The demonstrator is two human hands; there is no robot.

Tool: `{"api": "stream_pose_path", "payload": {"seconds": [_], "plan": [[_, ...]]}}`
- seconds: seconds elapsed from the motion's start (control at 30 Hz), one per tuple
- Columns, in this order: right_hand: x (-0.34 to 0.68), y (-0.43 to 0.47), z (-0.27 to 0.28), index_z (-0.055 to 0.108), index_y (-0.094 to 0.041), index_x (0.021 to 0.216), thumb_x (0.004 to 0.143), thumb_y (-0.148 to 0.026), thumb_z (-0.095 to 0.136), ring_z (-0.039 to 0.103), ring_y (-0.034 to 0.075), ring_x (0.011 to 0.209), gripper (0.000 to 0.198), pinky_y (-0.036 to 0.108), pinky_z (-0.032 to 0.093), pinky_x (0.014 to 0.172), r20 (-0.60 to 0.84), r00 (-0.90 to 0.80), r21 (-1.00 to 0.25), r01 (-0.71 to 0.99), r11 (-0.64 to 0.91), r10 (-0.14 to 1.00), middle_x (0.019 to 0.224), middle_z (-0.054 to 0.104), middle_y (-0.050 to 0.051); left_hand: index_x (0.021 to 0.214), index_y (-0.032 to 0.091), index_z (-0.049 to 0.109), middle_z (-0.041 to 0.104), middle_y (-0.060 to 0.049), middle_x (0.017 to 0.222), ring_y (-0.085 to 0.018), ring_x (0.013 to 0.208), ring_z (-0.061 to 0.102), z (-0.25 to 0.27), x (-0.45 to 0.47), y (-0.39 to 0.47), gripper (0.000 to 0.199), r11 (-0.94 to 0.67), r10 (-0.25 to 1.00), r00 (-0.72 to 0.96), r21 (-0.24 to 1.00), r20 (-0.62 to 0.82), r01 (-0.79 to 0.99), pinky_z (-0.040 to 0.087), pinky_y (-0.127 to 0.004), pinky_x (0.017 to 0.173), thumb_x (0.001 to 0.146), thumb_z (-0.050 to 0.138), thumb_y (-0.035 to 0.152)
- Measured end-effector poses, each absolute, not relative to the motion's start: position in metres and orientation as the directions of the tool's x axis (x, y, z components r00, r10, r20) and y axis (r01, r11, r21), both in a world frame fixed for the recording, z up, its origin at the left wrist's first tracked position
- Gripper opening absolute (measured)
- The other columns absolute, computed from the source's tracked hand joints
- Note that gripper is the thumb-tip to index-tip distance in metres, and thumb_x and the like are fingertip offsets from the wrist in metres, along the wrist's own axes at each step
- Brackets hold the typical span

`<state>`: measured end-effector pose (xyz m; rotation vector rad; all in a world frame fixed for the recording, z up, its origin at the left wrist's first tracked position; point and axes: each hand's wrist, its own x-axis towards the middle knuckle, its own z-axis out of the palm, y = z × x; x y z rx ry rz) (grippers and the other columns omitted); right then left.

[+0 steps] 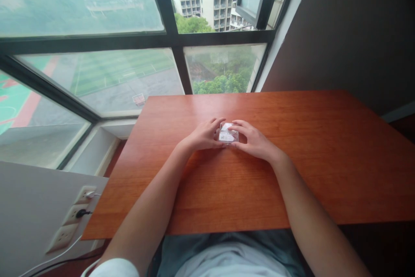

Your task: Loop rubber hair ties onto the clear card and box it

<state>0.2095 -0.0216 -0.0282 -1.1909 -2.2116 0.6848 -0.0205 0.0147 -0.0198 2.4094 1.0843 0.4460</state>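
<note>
A small clear plastic box [228, 134] with something whitish in it or on it rests at the middle of the reddish-brown wooden table [233, 195]. My left hand [207, 134] curves round its left side, thumb at the near edge and fingers toward the far edge. From the right, my right hand [251, 138] grips it, with the thumb near the front corner and the fingertips over the top. What exactly the box contains is too small to make out.
Large windows [129, 67] with dark frames stand beyond the table. Wall sockets [73, 216] with plugged-in cords are low on the left, beside the table's edge. A grey wall [353, 30] rises at the right.
</note>
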Motion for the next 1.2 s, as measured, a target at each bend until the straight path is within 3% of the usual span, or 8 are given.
{"api": "stream_pose_path", "payload": {"seconds": [0.27, 0.73, 0.87, 1.2], "plan": [[0.2132, -0.0188, -0.0303, 0.056, -0.027, 0.129, 0.076, -0.023, 0.069, 0.045, 0.024, 0.13, 0.055, 0.04, 0.034, 0.112, 0.209, -0.479, -0.685, 0.55, 0.477, 0.852, 0.139, 0.046, 0.008, 0.128, 0.02, 0.052, 0.054, -0.009, 0.113, -0.022, 0.094, 0.056, -0.018, -0.0233, 0.0165, 0.068, -0.595, 0.736, 0.668, 0.577, 0.111, 0.559, 0.049, -0.033, 0.082, 0.068, 0.075, 0.04], [0.211, -0.0209, -0.031, 0.052, -0.026, 0.133, 0.076, -0.024, 0.068, 0.045, 0.025, 0.129, 0.059, 0.042, 0.034, 0.112, 0.182, -0.473, -0.693, 0.56, 0.454, 0.862, 0.138, 0.046, 0.009, 0.128, 0.021, 0.053, 0.054, -0.01, 0.118, -0.023, 0.097, 0.058, -0.0147, -0.0219, 0.0143, 0.071, -0.559, 0.758, 0.647, 0.593, 0.082, 0.579, 0.049, -0.035, 0.085, 0.065, 0.077, 0.045], [0.2107, -0.0214, -0.0298, 0.052, -0.026, 0.133, 0.077, -0.025, 0.067, 0.044, 0.025, 0.129, 0.058, 0.042, 0.034, 0.111, 0.175, -0.471, -0.68, 0.578, 0.452, 0.865, 0.138, 0.046, 0.009, 0.129, 0.022, 0.053, 0.054, -0.01, 0.118, -0.022, 0.097, 0.058, -0.0144, -0.0223, 0.0138, 0.068, -0.549, 0.756, 0.648, 0.626, 0.089, 0.554, 0.049, -0.035, 0.086, 0.07, 0.073, 0.05], [0.2095, -0.0218, -0.0309, 0.054, -0.025, 0.132, 0.076, -0.024, 0.068, 0.045, 0.025, 0.129, 0.058, 0.041, 0.034, 0.111, 0.177, -0.46, -0.685, 0.578, 0.444, 0.87, 0.139, 0.045, 0.01, 0.126, 0.018, 0.056, 0.055, -0.012, 0.118, -0.023, 0.1, 0.057, -0.0194, -0.0218, 0.0173, 0.067, -0.545, 0.765, 0.636, 0.633, 0.106, 0.55, 0.049, -0.035, 0.088, 0.069, 0.076, 0.046]]}}
